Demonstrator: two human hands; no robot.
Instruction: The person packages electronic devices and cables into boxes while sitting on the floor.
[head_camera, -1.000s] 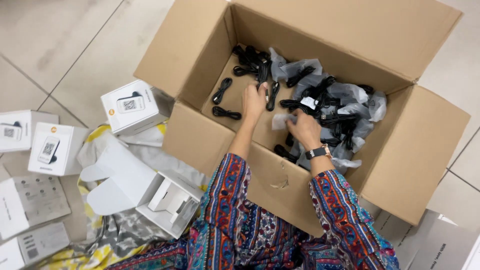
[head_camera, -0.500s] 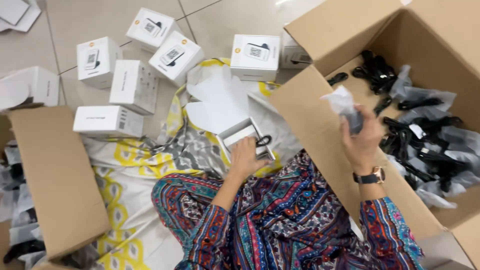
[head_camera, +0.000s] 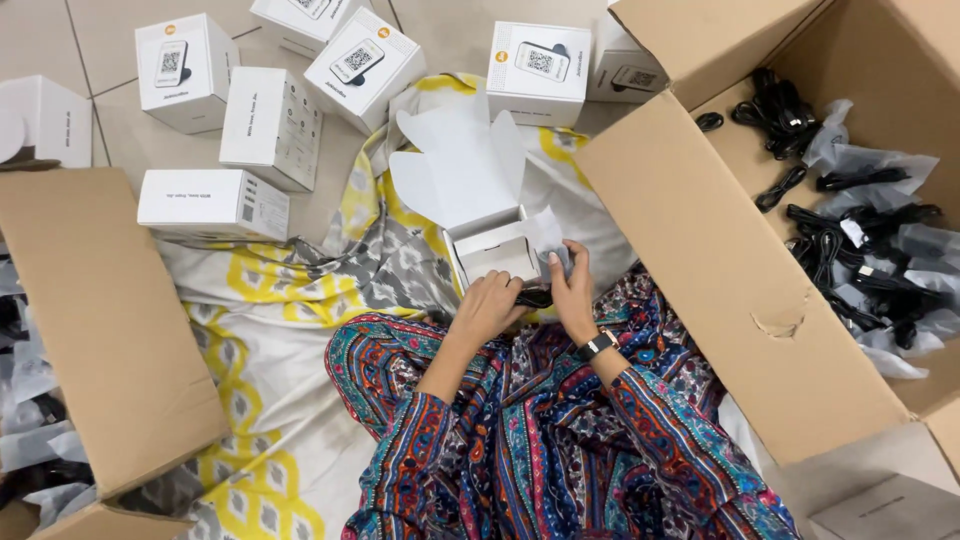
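Note:
My left hand (head_camera: 488, 308) and my right hand (head_camera: 571, 290) meet over my lap, just in front of a small open white box (head_camera: 492, 246) with its flaps up. Together they hold a small clear plastic bag (head_camera: 556, 255) with a black cable (head_camera: 534, 297) in it. The right hand wears a black wristwatch (head_camera: 596, 345). My sleeves are patterned in many colours.
A large open cardboard box (head_camera: 740, 280) at the right holds several black cables in clear bags. Several closed white boxes (head_camera: 270, 128) lie on the tiled floor at the top. Another cardboard box (head_camera: 95, 320) stands at the left. A yellow and grey cloth (head_camera: 280, 300) covers the floor.
My right hand has come out of the large box with a bagged cable and joined the left hand at the small white box. The view has turned left.

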